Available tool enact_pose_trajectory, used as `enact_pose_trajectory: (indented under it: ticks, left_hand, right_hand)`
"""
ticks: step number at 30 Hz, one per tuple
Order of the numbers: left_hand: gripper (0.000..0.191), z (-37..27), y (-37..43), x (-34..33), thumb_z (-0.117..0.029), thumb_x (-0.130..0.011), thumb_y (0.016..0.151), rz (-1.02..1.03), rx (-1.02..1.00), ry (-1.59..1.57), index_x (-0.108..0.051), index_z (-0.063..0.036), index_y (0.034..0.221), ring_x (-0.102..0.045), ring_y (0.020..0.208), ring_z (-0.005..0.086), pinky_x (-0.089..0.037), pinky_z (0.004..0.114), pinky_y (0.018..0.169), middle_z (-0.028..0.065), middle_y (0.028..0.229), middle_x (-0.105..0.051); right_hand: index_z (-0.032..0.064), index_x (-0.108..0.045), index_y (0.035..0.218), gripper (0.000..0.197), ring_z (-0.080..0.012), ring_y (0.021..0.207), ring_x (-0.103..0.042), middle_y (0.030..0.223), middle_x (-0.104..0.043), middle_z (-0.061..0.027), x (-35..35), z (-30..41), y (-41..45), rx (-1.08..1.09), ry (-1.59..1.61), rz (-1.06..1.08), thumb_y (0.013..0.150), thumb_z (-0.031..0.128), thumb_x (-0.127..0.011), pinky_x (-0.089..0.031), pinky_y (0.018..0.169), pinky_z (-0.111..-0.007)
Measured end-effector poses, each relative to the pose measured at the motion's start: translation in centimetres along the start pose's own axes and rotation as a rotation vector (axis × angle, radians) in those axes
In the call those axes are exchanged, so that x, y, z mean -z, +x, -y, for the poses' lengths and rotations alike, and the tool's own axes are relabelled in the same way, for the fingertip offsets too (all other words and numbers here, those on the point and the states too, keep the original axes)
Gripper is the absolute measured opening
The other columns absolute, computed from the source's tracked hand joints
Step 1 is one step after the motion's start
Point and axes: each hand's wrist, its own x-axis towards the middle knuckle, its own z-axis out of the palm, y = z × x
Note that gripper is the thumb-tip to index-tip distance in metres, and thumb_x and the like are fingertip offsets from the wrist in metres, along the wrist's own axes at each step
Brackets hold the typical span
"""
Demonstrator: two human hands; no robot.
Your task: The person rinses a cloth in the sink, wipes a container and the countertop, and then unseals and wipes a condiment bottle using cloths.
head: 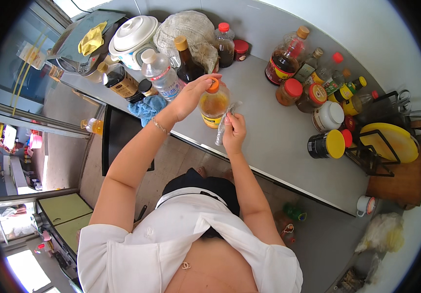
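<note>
A clear plastic bottle (215,104) with an orange cap and a yellow label stands on the grey countertop in front of me. Amber liquid or residue shows through its wall. My left hand (191,96) is at its top, fingers and thumb about the orange cap (213,85). At the bottle's right side, my right hand (234,132) grips a silvery, crinkled cloth or scouring pad (222,128). The pad's upper end lies against the bottle or just beside it; its lower end hangs below my fingers.
Left of the bottle are a blue cloth (147,109), a clear bottle with a white cap (161,75), a dark sauce bottle (188,66) and a white lidded cooker (134,34). Several jars and bottles crowd the right, by a black rack (370,161). The counter's front edge (269,173) runs diagonally.
</note>
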Motion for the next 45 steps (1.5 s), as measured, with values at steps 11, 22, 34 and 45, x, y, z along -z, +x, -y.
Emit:
enact_pose_trajectory:
  ticks: [11, 22, 34, 45]
  left_hand:
    - [0.044, 0.5, 0.3, 0.5, -0.026, -0.035, 0.092, 0.043, -0.012, 0.018, -0.041, -0.0012, 0.128, -0.042, 0.117, 0.0167, -0.028, 0.029, 0.101, 0.0091, 0.123, -0.050]
    - [0.055, 2.5, -0.4, 0.2, -0.046, -0.040, 0.087, -0.111, 0.347, -0.250, -0.038, -0.0104, 0.129, -0.042, 0.116, 0.0192, -0.035, 0.037, 0.094, 0.0070, 0.125, -0.045]
    - [0.053, 2.9, 0.2, 0.0, -0.042, -0.037, 0.090, -0.110, 0.222, -0.162, -0.043, -0.0022, 0.124, -0.040, 0.116, 0.0168, -0.028, 0.029, 0.098, 0.0087, 0.121, -0.047]
    - [0.053, 3.6, 0.4, -0.3, -0.042, -0.036, 0.090, -0.127, 0.234, -0.196, -0.042, -0.0023, 0.125, -0.039, 0.116, 0.0179, -0.027, 0.030, 0.100, 0.0099, 0.120, -0.047]
  right_hand:
    - [0.0028, -0.064, 0.102, 0.019, -0.0155, 0.072, -0.051, 0.079, -0.054, -0.0068, 1.0, -2.3, -1.7, -0.160, -0.117, 0.076, 0.084, 0.003, -0.056, -0.043, 0.066, -0.025]
    - [0.0036, -0.066, 0.091, 0.019, -0.0235, 0.068, -0.054, 0.074, -0.056, -0.0114, -2.7, 3.7, 10.1, -0.271, -0.144, 0.221, 0.085, 0.019, -0.055, -0.043, 0.065, -0.031]
    - [-0.0056, -0.061, 0.087, 0.025, -0.0144, 0.070, -0.056, 0.077, -0.063, -0.0122, -2.2, 0.9, 8.0, -0.502, 0.009, 0.147, 0.088, 0.017, -0.050, -0.043, 0.065, -0.031]
    - [-0.0027, -0.063, 0.087, 0.020, -0.0182, 0.074, -0.058, 0.081, -0.063, -0.0113, -2.9, 0.4, 6.3, -0.680, 0.070, -0.016, 0.088, 0.013, -0.051, -0.044, 0.070, -0.030]
